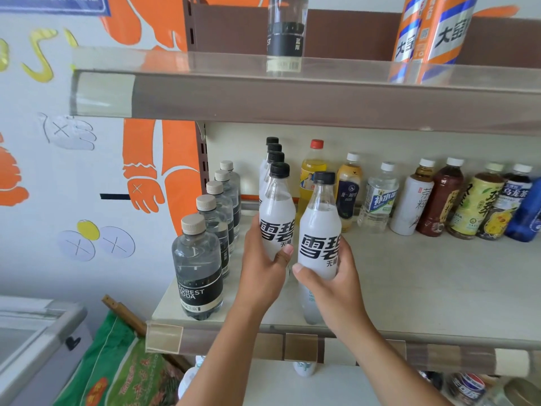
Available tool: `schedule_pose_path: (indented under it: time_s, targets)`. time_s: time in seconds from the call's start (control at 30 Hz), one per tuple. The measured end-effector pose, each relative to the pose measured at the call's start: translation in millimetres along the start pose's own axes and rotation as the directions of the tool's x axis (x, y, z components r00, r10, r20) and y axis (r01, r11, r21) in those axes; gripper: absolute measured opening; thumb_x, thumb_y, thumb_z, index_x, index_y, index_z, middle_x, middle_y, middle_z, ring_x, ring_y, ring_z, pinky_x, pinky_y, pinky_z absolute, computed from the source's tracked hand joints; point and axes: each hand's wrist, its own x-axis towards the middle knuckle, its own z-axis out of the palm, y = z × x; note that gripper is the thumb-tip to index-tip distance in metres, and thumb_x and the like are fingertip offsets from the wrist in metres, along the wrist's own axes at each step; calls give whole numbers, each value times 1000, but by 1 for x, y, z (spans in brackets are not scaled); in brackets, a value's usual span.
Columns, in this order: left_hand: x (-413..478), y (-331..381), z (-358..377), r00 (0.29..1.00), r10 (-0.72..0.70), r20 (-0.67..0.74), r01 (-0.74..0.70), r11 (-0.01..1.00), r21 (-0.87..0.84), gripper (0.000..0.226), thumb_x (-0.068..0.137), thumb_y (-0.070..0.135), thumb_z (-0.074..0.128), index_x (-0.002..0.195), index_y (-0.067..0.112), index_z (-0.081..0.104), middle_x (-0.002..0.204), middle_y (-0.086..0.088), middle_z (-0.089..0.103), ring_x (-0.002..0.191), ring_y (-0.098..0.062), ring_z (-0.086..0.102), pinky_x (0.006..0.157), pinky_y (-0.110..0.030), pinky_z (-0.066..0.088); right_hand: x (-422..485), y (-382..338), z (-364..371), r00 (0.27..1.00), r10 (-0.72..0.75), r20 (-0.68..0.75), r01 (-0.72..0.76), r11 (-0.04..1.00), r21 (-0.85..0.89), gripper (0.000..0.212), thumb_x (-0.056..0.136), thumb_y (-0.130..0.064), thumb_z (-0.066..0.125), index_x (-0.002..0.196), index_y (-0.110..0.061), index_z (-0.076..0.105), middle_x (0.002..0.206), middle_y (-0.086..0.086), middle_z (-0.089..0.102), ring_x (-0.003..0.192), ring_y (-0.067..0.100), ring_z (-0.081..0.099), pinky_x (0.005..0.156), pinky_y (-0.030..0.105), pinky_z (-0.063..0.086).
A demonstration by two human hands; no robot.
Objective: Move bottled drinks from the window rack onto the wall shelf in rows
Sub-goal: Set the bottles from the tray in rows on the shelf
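Two white-labelled soda bottles with black caps stand at the front of the wall shelf (409, 288). My left hand (260, 268) grips the left bottle (276, 218), the front one of a row of like bottles running back to the wall. My right hand (330, 285) grips the right bottle (319, 230), which stands nearer the shelf's front edge, beside that row. To their left runs a row of clear Forest Soda bottles (199, 271) with beige caps.
Mixed drinks (439, 200) line the back of the shelf to the right, with bare board in front of them. The upper shelf (263, 95) carries a dark-labelled bottle and orange cartons. A chest freezer (32, 344) and a green sack (117, 373) sit lower left.
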Motion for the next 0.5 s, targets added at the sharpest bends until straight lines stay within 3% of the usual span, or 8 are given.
schedule_pose_path:
  time_s: [0.17, 0.27, 0.37, 0.43, 0.5]
  targets:
    - [0, 1, -4, 1000, 12, 29, -11, 1000, -16, 71, 86, 16, 69, 144, 38, 36, 139, 11, 52, 132, -8, 47, 111, -45, 40, -1, 2, 3, 1000, -14, 2, 14, 1000, 1, 73, 79, 6, 77, 137, -28, 48, 120, -11, 69, 109, 10, 68, 85, 24, 56]
    - [-2, 6, -7, 998, 6, 59, -3, 999, -40, 59, 91, 34, 66, 143, 43, 38, 139, 15, 53, 130, -8, 49, 108, -45, 42, -2, 3, 7, 1000, -22, 6, 22, 1000, 6, 76, 79, 6, 78, 139, -28, 46, 122, -9, 68, 112, 12, 67, 89, 30, 58]
    - [-8, 17, -10, 993, -105, 46, 109, 987, -117, 55, 96, 59, 42, 147, 41, 35, 143, 20, 49, 131, -4, 47, 106, -30, 42, -2, 3, 15, 999, -39, 4, 38, 999, 17, 77, 79, 5, 79, 140, -27, 44, 123, -6, 68, 111, 14, 68, 91, 35, 58]
    - [-16, 22, -12, 984, -177, 8, 175, 964, -202, 60, 94, 62, 30, 148, 37, 36, 145, 22, 46, 133, 4, 42, 107, -20, 34, -2, 1, 23, 998, -53, 14, 53, 998, 33, 78, 79, 6, 78, 140, -26, 44, 124, -6, 68, 112, 13, 67, 92, 33, 57]
    - [-23, 26, -14, 976, -216, -18, 205, 945, -254, 58, 95, 61, 26, 146, 37, 39, 144, 23, 47, 134, 6, 41, 113, -24, 31, -2, 0, 31, 997, -68, 39, 65, 996, 68, 78, 79, 8, 78, 141, -25, 43, 126, -5, 67, 115, 13, 66, 90, 31, 58]
